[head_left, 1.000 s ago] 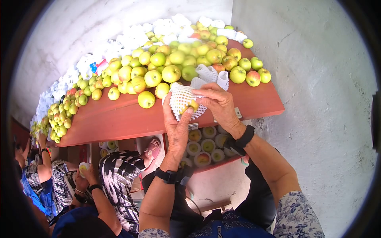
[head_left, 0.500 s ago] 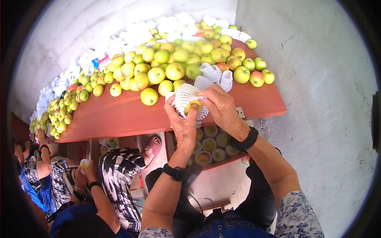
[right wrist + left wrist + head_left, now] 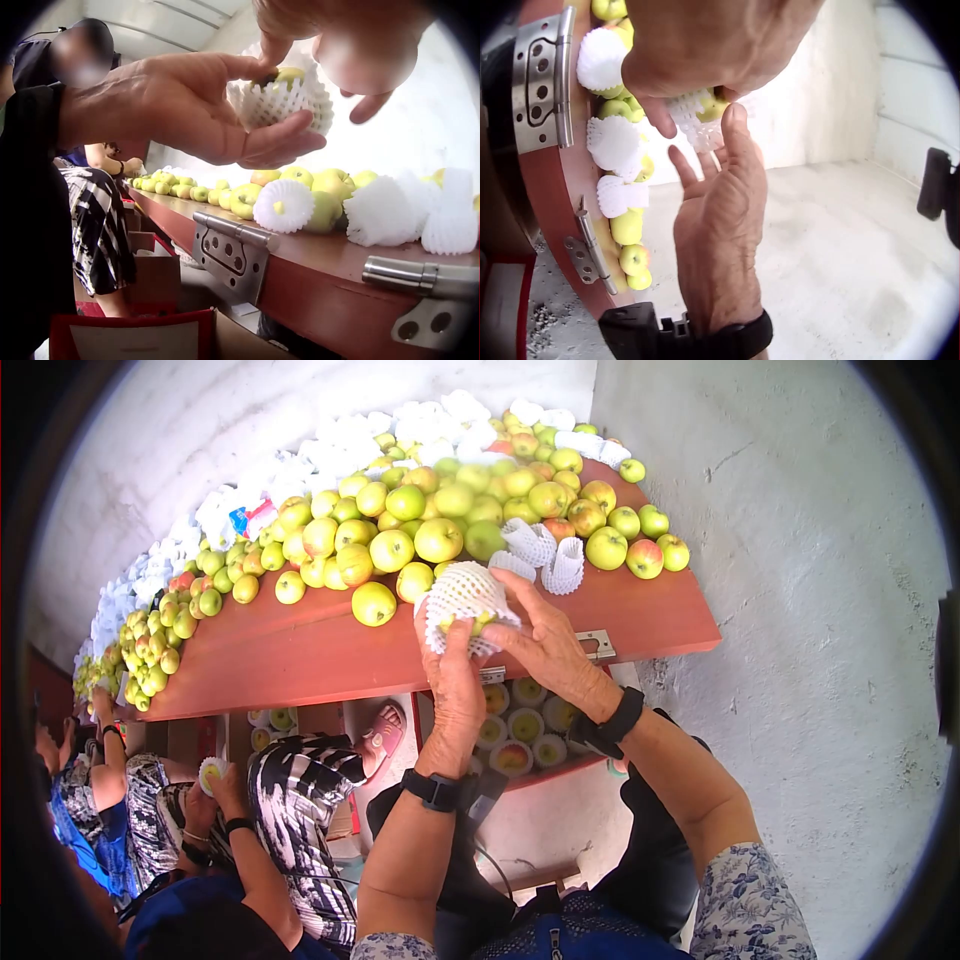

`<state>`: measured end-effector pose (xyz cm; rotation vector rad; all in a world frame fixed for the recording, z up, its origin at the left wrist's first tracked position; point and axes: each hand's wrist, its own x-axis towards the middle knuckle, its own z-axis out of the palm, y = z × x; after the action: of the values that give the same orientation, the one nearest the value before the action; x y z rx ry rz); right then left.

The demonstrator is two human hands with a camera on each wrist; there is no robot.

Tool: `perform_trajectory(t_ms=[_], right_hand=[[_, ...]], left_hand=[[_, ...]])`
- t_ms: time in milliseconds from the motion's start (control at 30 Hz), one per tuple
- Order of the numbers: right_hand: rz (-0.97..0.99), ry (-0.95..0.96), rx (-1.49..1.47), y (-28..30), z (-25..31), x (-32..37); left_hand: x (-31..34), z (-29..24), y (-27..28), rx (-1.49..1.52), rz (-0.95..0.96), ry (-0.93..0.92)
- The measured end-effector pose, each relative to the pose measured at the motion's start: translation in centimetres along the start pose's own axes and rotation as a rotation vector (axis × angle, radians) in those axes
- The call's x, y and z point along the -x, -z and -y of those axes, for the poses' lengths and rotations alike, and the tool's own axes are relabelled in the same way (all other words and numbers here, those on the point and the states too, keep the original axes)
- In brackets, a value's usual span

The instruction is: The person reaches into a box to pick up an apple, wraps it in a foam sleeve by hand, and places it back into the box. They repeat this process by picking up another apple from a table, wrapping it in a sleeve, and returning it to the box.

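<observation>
A yellow-green apple [image 3: 470, 626] sits inside a white foam net sleeve [image 3: 466, 588], part of its skin bare at the open end. My left hand [image 3: 456, 685] grips the sleeved apple from the left, thumb at the bare part. In the right wrist view the same left hand [image 3: 176, 109] has its fingers beneath the netting [image 3: 281, 109]. My right hand [image 3: 550, 645] is at the sleeve's right side with fingers fairly straight and spread. The left wrist view shows the right hand's thumb [image 3: 736, 139] extended close to the netting.
Loose apples [image 3: 395, 550] are heaped on a red-brown board [image 3: 300, 650] with metal hinges [image 3: 597, 645]. Empty foam sleeves [image 3: 563, 566] lie near my right hand. Below the board stands a box of sleeved apples [image 3: 512, 758]. Another person [image 3: 260, 870] sits at left, holding a sleeved apple.
My right fingers have gone from pinching the sleeve's edge to spreading at its side. The netting now covers more of the apple, which has turned slightly in my left hand.
</observation>
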<state>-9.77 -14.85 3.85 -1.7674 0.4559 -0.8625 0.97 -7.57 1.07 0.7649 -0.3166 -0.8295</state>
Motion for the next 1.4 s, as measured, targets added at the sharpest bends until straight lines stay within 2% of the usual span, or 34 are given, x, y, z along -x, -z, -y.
perform_trajectory(t_ms=[33, 100, 200, 267, 300, 400, 467, 700, 733, 767, 800, 900, 1033, 1100, 1133, 1200, 1300, 1367, 1400], right_hand=[[-0.019, 0.039, 0.019, 0.2, -1.0, -0.2], [-0.041, 0.079, 0.039, 0.8, -2.0, -0.6], [-0.044, 0.136, 0.013, 1.8, -1.8, -0.9], [0.037, -0.011, -0.100, 2.4, -0.6, -1.0], [0.036, -0.013, -0.100, 2.2, -0.7, -1.1], [0.007, 0.000, -0.159, 2.1, -0.9, -1.1], [-0.035, 0.149, 0.099, 2.1, -1.1, -1.1], [-0.073, 0.234, 0.202, 1.5, -0.1, -1.1], [-0.059, 0.305, 0.302, 1.5, 0.1, -1.0], [-0.043, 0.376, 0.401, 1.4, 0.4, -0.8], [-0.041, 0.375, 0.400, 1.3, 0.5, -0.8], [-0.017, 0.371, 0.431, 1.0, 0.9, -0.5], [0.031, 0.379, 0.421, 0.5, 1.1, -0.5], [0.059, 0.355, 0.421, 0.4, 1.3, -0.4], [0.020, 0.386, 0.459, 0.3, 1.6, -0.4], [-0.018, 0.420, 0.498, 0.3, 1.6, -0.5], [-0.052, 0.420, 0.606, 0.4, 0.2, -1.0], [0.067, 0.170, 0.285, 0.4, -0.4, -1.0], [0.065, 0.168, 0.291, 0.4, -0.5, -1.0]], left_hand=[[-0.2, -0.1, 0.3, 0.000, 0.000, 0.000], [-0.7, -0.7, 1.0, -0.304, 0.088, 0.051], [-0.5, -1.5, 0.7, -0.424, 0.116, 0.023], [-0.1, -1.9, 0.3, -0.429, 0.172, -0.003], [-0.1, -2.0, 0.2, -0.431, 0.232, -0.027], [-0.4, -1.1, 0.6, -0.292, 0.226, -0.023], [-0.1, -0.9, 0.3, -0.342, 0.215, -0.048], [-0.5, 0.1, 0.4, -0.545, 0.157, -0.157], [-0.4, 0.1, 0.4, -0.545, 0.157, -0.157], [-0.2, 0.0, 0.3, -0.670, 0.115, -0.196], [-0.1, -0.1, 0.3, -0.794, 0.071, -0.236], [-0.3, 0.1, 0.8, -0.832, 0.059, -0.260], [-0.7, 0.7, 1.5, -0.788, 0.066, -0.334], [-0.7, 1.1, 1.7, -0.590, 0.080, -0.264], [-0.8, 1.2, 1.7, -0.590, 0.081, -0.264], [-0.9, 1.1, 1.3, -0.413, -0.006, -0.189], [-0.7, 0.0, 0.6, -0.255, -0.031, -0.067], [-0.7, -0.1, 0.6, -0.217, 0.043, -0.088], [-0.6, -0.3, 0.3, -0.181, 0.116, -0.110]])
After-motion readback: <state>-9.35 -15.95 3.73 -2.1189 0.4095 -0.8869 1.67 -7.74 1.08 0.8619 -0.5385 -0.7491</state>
